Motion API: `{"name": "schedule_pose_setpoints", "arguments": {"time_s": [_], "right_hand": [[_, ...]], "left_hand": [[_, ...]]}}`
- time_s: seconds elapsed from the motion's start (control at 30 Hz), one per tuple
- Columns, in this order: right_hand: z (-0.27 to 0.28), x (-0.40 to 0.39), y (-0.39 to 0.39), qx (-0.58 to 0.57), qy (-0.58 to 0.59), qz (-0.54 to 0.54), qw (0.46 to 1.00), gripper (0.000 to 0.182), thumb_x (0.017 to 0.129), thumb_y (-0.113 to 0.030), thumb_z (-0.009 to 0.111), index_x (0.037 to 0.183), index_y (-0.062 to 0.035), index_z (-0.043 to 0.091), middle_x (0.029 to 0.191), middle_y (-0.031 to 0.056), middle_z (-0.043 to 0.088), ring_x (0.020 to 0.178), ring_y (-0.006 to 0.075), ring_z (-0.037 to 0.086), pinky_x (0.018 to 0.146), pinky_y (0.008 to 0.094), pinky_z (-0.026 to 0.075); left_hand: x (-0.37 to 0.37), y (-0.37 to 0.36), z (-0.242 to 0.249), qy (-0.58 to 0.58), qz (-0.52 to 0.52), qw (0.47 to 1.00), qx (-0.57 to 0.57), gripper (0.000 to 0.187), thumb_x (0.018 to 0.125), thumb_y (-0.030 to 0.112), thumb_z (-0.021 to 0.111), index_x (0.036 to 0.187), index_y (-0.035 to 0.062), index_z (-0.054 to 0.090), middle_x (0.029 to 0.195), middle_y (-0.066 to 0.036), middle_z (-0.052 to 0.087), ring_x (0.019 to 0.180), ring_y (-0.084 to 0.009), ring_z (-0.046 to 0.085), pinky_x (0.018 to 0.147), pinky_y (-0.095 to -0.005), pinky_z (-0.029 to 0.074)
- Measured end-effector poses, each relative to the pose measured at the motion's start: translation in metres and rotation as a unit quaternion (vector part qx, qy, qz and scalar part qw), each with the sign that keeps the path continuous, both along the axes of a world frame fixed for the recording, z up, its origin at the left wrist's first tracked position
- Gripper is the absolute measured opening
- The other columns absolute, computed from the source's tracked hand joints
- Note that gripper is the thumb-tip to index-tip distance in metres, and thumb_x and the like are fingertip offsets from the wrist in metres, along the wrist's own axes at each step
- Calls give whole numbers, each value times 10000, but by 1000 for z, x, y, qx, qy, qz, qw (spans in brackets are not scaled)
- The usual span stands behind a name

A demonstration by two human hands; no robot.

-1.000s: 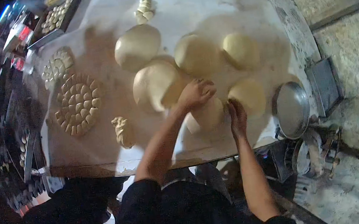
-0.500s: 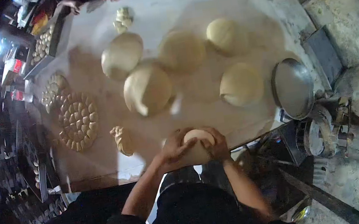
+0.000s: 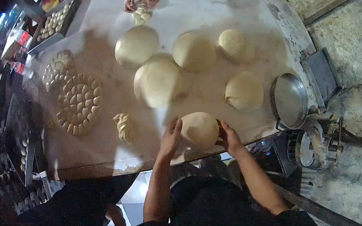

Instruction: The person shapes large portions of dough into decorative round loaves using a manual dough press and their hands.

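Observation:
A large smooth ball of dough [image 3: 199, 129] sits near the front edge of the table, directly before me. Against its left side rests my left hand [image 3: 173, 134], fingers curved along the dough. My right hand [image 3: 228, 138] cups the opposite side, its fingertips partly hidden by the ball. To the left lies a small twisted lump of dough [image 3: 124, 128]. Beyond my hands are several more big dough balls, among them a broad one [image 3: 158, 83] and one with a fold [image 3: 244, 91] to the right.
Dough pieces [image 3: 80, 103] lie in a round cluster at the left. A round metal pan [image 3: 290, 101] stands at the right edge. Across the table, another person's hands [image 3: 141, 0] touch small dough pieces [image 3: 141, 15]. A tray [image 3: 53, 27] holds dough balls. Someone in dark clothing stands at my left.
My hands have gone from the top of the dough ball to its two sides, and the ball sits farther onto the table. The other person's hands have reached the small pieces. The view has shifted.

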State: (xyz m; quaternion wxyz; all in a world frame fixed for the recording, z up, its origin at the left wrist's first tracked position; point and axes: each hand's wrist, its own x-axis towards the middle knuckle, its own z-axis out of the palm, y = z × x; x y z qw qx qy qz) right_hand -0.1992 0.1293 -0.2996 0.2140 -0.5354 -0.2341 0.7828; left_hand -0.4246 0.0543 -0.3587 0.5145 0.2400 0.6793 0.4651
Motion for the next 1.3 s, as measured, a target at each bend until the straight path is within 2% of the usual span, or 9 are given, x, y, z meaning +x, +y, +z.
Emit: {"name": "schedule_pose_setpoints", "arguments": {"time_s": [0.17,0.23,0.3,0.37,0.5,0.7,0.93,1.07,1.3], "right_hand": [[-62,8,20,46,106,10,993,636,1009,-542,474,1393,-36,500,1344,110,581,1234,246,542,1064,416,413],[-83,39,5,302,-61,61,949,646,966,-540,546,1369,-36,526,1313,128,598,1194,291,571,1056,450,434],[-51,85,-19,271,-93,-5,958,661,940,-537,587,1359,-29,533,1297,143,607,1166,320,593,1037,470,461],[60,117,-41,-14,68,-175,982,678,931,-533,597,1363,-16,521,1297,154,607,1151,332,608,1010,477,492],[-8,267,-96,-16,163,-289,943,726,913,-589,560,1399,-55,483,1306,180,587,1122,337,621,950,496,520],[117,383,-32,195,96,-324,921,702,841,-445,737,1365,-47,494,1258,151,613,1111,305,639,965,462,524],[191,404,91,707,-436,14,557,695,760,-229,777,1392,-108,517,1398,227,495,1281,443,498,1052,557,415],[56,387,128,544,-571,193,584,687,873,-220,601,1521,-199,375,1603,238,209,1454,522,198,1162,652,164],[12,407,130,477,-433,5,765,672,1006,-492,469,1493,-36,384,1558,267,300,1469,429,237,1194,523,197]], "left_hand": [[7,46,20,-97,-100,985,-98,703,1004,589,435,1358,-9,545,1260,-230,607,1122,-300,579,999,-406,430],[41,44,37,-181,-110,975,-73,729,1002,604,425,1397,-3,508,1348,-213,555,1190,-298,543,1037,-403,408],[83,39,60,-273,-152,945,-92,764,998,618,420,1461,10,442,1470,-203,465,1317,-297,473,1107,-389,361],[153,26,47,-262,-189,943,-75,775,1008,616,382,1478,1,411,1482,-215,448,1353,-310,438,1152,-418,305],[262,48,106,7,-464,884,-62,714,1011,581,413,1430,6,473,1392,-243,547,1309,-322,499,1091,-422,370],[357,101,139,163,-269,934,168,453,1058,384,445,1311,22,545,1221,-162,634,1051,-297,645,911,-393,494],[389,85,177,85,-318,940,91,436,1072,373,422,1229,5,594,1168,-132,664,1003,-207,651,864,-347,521],[392,97,162,140,-367,918,51,346,1043,259,522,1276,10,578,1240,-172,642,1132,-266,610,964,-369,488],[395,232,116,275,-380,877,105,455,1029,256,488,1437,62,435,1481,-238,432,1396,-427,368,1143,-501,315]]}}
